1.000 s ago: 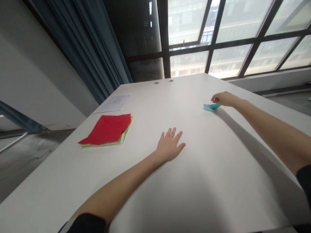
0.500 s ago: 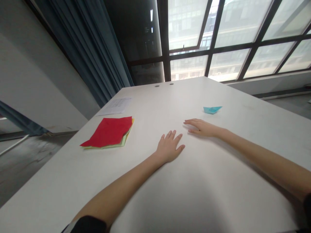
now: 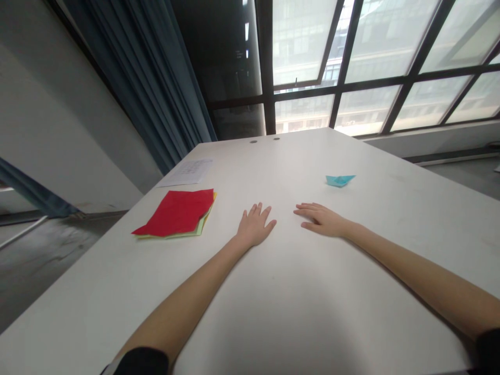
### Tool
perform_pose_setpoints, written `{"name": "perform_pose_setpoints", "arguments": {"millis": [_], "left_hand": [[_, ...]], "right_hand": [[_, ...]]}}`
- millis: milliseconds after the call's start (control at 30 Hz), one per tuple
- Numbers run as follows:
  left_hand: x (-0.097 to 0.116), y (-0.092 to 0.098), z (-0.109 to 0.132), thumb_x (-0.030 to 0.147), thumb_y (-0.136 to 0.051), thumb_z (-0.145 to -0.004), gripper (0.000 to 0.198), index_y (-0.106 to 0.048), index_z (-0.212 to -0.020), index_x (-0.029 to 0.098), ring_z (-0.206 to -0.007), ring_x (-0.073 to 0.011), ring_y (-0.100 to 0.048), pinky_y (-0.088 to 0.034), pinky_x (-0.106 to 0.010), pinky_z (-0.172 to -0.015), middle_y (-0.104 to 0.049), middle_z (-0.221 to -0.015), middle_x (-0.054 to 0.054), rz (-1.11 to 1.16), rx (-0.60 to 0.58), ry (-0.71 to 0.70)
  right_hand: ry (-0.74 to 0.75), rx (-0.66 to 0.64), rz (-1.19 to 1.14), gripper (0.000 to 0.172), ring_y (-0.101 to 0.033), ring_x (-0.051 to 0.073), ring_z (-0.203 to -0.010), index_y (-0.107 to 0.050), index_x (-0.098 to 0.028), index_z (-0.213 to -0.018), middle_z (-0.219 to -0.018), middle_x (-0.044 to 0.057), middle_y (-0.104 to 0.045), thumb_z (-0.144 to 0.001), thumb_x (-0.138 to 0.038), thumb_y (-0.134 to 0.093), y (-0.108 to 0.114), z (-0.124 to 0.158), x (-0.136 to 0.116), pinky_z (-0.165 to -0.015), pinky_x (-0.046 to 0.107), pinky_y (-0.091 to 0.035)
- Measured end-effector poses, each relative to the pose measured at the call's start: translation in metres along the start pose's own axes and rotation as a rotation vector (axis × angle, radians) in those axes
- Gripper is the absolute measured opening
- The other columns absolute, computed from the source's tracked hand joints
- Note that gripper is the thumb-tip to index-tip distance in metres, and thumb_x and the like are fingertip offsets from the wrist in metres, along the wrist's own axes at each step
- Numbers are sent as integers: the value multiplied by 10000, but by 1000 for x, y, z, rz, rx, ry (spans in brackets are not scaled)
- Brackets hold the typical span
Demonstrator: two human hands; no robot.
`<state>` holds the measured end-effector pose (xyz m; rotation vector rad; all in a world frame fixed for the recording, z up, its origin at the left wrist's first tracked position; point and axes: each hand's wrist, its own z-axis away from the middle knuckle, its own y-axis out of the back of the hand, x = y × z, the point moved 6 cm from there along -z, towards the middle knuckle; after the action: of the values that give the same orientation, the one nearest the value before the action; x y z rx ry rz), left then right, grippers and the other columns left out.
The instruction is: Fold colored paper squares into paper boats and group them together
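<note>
My left hand (image 3: 254,225) lies palm down on the white table (image 3: 297,302), fingers spread, holding nothing. To its left is a stack of coloured paper (image 3: 177,212), a red sheet on top and green and yellow edges showing beneath. My right hand (image 3: 322,220) rests on the tabletop too, open, its fingers stretched toward the left hand with a gap between the two. Just beyond the right hand sits a small folded blue paper boat (image 3: 339,180), which neither hand touches.
A printed white sheet (image 3: 188,172) lies near the table's left edge, behind the coloured paper. Two dark round holes (image 3: 253,141) mark the far end of the table. Beyond stand a blue curtain (image 3: 156,78) and large framed windows (image 3: 304,114).
My left hand has slid left and slightly forward, widening the gap between my hands. My right hand sits a little lower in view. The paper stack and blue boat stay in place.
</note>
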<state>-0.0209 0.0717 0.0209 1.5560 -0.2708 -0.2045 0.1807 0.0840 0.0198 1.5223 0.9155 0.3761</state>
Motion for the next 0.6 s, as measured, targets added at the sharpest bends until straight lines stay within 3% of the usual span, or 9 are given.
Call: {"name": "perform_pose_setpoints", "arguments": {"millis": [167,300,400,433,500,600], "left_hand": [[1,1,2,537,-202,-882,586,-266,-1375,227,-1352,-271,-169,-191,-496,-1049,-213,-1468,-130,18,-4,2],[-1,9,3,534,-234,-875,601,-237,-1387,219,-1357,-284,-146,-186,-508,-1045,-167,-1481,-129,63,-133,-30],[-4,27,5,507,-365,-838,589,-357,-1334,191,-1318,-217,-274,-232,-342,-1057,-310,-1433,-107,159,-288,-225],[-11,36,5,492,-361,-841,554,-400,-1305,190,-1270,-186,-356,-260,-290,-1040,-386,-1392,-88,195,-324,-249],[-40,55,3,486,-345,-846,538,-401,-1300,202,-1220,-172,-416,-293,-267,-1014,-425,-1366,-68,203,-297,-166],[-105,80,4,478,-415,-809,564,-416,-1282,171,-1204,-239,-430,-327,-326,-983,-434,-1348,-115,21,-124,143]], "right_hand": [[2,23,-19,515,-388,278,-1253,-436,-252,-1306,-1367,99,-430,-856,-497,-393,2,2,-1,-1027,505,-290],[12,30,-19,511,-391,277,-1251,-443,-248,-1304,-1363,97,-436,-856,-491,-397,2,3,-2,-1031,493,-293],[18,41,-22,508,-407,276,-1239,-458,-242,-1293,-1350,102,-451,-855,-492,-399,3,3,-3,-1025,486,-306],[20,48,-28,503,-412,276,-1236,-465,-244,-1287,-1346,100,-456,-854,-491,-402,3,4,-3,-1025,485,-308],[25,60,-39,495,-415,275,-1234,-476,-246,-1277,-1341,96,-462,-851,-488,-409,2,4,-3,-1025,480,-311],[33,67,-44,491,-418,274,-1231,-479,-247,-1274,-1338,93,-466,-850,-484,-413,1,4,-2,-1024,479,-316]]}}
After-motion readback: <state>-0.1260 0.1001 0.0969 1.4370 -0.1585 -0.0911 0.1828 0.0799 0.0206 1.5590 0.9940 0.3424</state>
